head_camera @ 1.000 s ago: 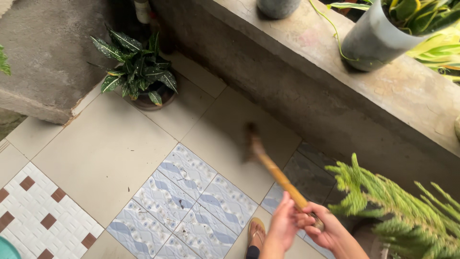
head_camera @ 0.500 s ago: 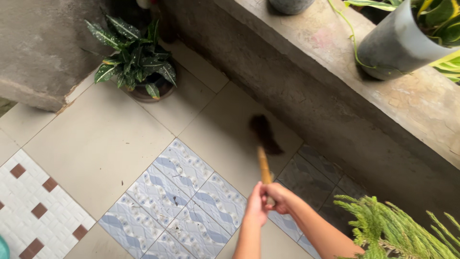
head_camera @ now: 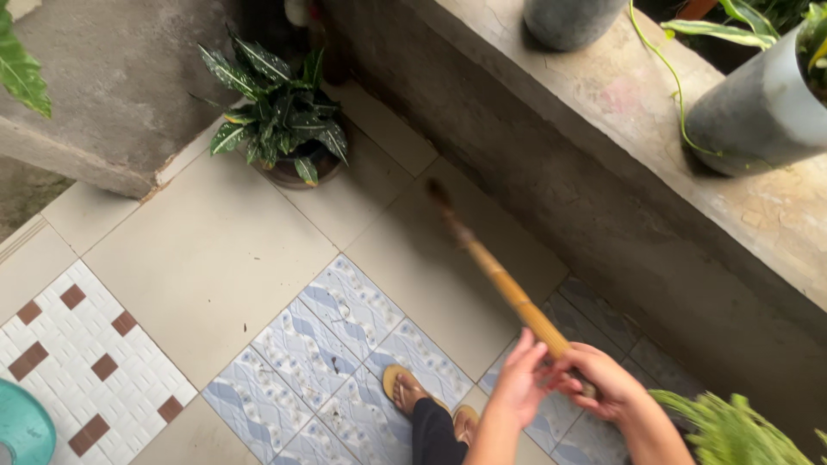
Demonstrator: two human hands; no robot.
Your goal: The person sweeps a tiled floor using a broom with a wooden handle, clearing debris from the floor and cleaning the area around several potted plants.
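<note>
I hold a broom by its yellow bamboo-like handle point(head_camera: 504, 284), which slants up and left from my hands at the bottom centre. My left hand point(head_camera: 519, 385) wraps the handle lower down. My right hand point(head_camera: 603, 381) grips its end just to the right. The dark, motion-blurred brush head point(head_camera: 439, 196) touches the beige floor tiles close to the base of the low concrete wall point(head_camera: 551, 164). My sandalled foot point(head_camera: 405, 389) stands on the blue patterned tiles point(head_camera: 332, 344) below.
A spotted-leaf potted plant point(head_camera: 280, 116) stands on the floor in the corner. Two grey pots point(head_camera: 762, 108) sit on the wall's ledge. A feathery green plant point(head_camera: 741, 426) is at bottom right and a teal container point(head_camera: 21, 426) at bottom left.
The broom has swung left and forward along the wall's base, its handle now stretched out longer. My foot has stepped onto the blue tiles and the view has shifted left.
</note>
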